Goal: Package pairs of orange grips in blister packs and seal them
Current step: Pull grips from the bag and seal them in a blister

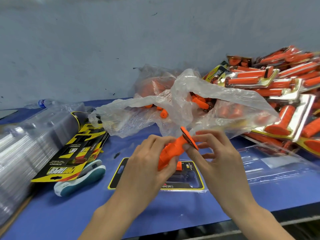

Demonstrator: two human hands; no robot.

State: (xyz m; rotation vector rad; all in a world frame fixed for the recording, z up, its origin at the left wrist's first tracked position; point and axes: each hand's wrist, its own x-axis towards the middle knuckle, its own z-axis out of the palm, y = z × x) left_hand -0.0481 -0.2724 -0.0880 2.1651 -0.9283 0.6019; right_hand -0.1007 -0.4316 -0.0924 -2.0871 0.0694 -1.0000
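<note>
Left hand (149,161) grips the barrel of an orange grip (170,150); right hand (220,161) pinches its flange, apparently orienting it for the carded blister tray (117,177) directly below. Insert cards (69,158) lie at left, sealed packs (270,84) piled at right, within reach.

You get bright, even light with soft shadows. Left of the plastic bag (181,94), glare and blur smear the blister-shell stack (22,149); right of it, sealed packs (277,80) gleam.

You're at a blue-topped packing workbench (155,213).
Upper right, heaped sealed orange-grip blister packs (270,87); left, stacked clear plastic shells (26,135) and yellow-black printed cards (72,153).
</note>
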